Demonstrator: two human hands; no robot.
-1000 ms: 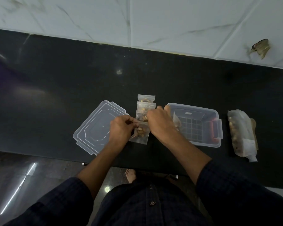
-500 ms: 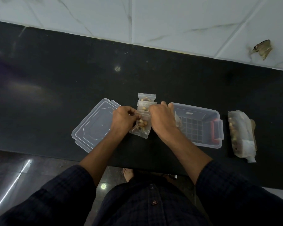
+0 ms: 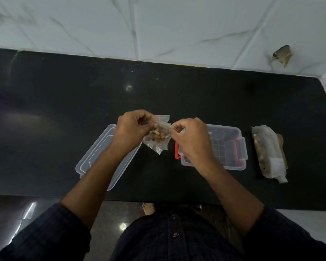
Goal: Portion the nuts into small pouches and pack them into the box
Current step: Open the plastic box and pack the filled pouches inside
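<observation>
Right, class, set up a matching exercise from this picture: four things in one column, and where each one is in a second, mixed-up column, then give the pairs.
Things:
1. small pouch of nuts
2. clear lid
3. clear box
4. large bag of nuts

Places:
A. flat on the counter, under the left forearm
B. far right on the counter, beyond the box
C. pinched between the left hand and the right hand, above the counter
D. open on the counter, partly under the right hand

Pairs: 1-C, 2-A, 3-D, 4-B
</observation>
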